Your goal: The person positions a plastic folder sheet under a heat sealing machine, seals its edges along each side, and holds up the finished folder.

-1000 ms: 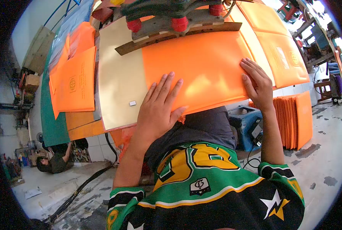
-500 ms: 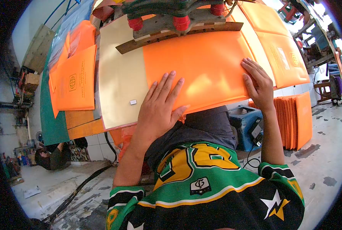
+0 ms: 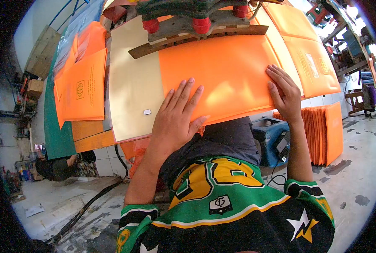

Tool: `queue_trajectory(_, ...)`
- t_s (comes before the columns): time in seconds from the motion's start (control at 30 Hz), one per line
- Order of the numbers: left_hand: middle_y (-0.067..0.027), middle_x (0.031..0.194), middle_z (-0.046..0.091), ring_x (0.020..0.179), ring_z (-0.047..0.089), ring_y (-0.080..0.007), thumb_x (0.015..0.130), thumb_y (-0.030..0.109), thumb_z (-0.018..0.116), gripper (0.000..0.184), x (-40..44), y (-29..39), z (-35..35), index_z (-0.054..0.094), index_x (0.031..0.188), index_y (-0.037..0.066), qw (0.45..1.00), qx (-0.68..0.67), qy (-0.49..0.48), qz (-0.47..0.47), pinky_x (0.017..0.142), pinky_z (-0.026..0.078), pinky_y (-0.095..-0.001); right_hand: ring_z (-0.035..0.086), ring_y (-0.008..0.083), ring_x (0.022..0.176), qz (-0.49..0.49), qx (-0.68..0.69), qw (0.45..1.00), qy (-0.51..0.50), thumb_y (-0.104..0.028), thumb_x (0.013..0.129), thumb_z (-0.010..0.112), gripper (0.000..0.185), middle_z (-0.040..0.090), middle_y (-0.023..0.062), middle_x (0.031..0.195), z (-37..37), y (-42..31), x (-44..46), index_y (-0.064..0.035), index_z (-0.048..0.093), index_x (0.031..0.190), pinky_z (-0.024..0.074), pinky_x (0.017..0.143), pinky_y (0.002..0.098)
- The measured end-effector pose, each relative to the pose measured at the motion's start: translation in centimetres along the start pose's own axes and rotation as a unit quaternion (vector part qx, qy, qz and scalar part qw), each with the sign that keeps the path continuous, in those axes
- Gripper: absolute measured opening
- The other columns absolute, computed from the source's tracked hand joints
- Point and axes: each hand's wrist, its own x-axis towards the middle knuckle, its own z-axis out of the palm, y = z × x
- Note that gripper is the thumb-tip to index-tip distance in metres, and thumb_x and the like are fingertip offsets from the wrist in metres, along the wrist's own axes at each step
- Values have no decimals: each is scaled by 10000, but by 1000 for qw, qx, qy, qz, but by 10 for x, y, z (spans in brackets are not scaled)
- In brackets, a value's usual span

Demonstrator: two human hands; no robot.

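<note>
An orange plastic folder [image 3: 221, 71] lies flat on the cream work board [image 3: 133, 92], its far edge beneath the long metal bar [image 3: 204, 39] of a machine. My left hand [image 3: 177, 111] rests with fingers stretched out on the folder's near left corner, the thumb at its near edge. On the near right part lies my right hand [image 3: 283, 89], fingers extended over the folder's edge. Neither hand grips anything. Left of my left hand, a small white block [image 3: 147, 112] sits on the board.
Printed orange folders [image 3: 84, 88] are piled at the left; others [image 3: 310, 63] lie at the right. A stack of orange folders [image 3: 323, 133] stands below, beside a blue machine casing [image 3: 270, 139]. The dark press head [image 3: 196, 17] hangs over the board. Another person [image 3: 61, 166] is at far left.
Both my hands stay in place on the folder. The view has shifted very slightly, and the person at the far left has moved a little.
</note>
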Motion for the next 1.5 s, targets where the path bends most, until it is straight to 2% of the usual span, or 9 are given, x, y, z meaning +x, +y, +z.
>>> queue_trajectory(0.43, -182, 1781, 336, 1622, 366, -395, 1079, 543, 587, 790, -1, -1, 2, 383, 1711, 115, 1000, 5, 6, 0, 1323, 301, -563, 637, 372, 1425, 1, 2, 1000, -5, -159, 1029, 706, 345, 727, 211, 1426, 0, -1, 0, -21, 759, 1341, 492, 1201, 473)
queue_trajectory(0.93, -199, 1775, 342, 1610, 373, -425, 1093, 591, 535, 791, -1, -2, 4, 387, 1710, 118, 1000, 7, 14, 4, 1321, 305, -560, 649, 373, 1412, -1, -1, 1000, -1, -190, 1044, 699, 345, 732, 210, 1418, 1, -1, 1, -23, 761, 1339, 501, 1188, 469)
queue_trajectory(1.5, -196, 1770, 352, 1614, 371, -417, 1086, 544, 570, 774, -3, -3, 3, 392, 1705, 115, 1000, -16, 18, -4, 1321, 302, -575, 636, 380, 1425, 0, 1, 1000, -12, -154, 1044, 692, 327, 725, 209, 1431, 1, -3, 3, -23, 760, 1336, 488, 1201, 468)
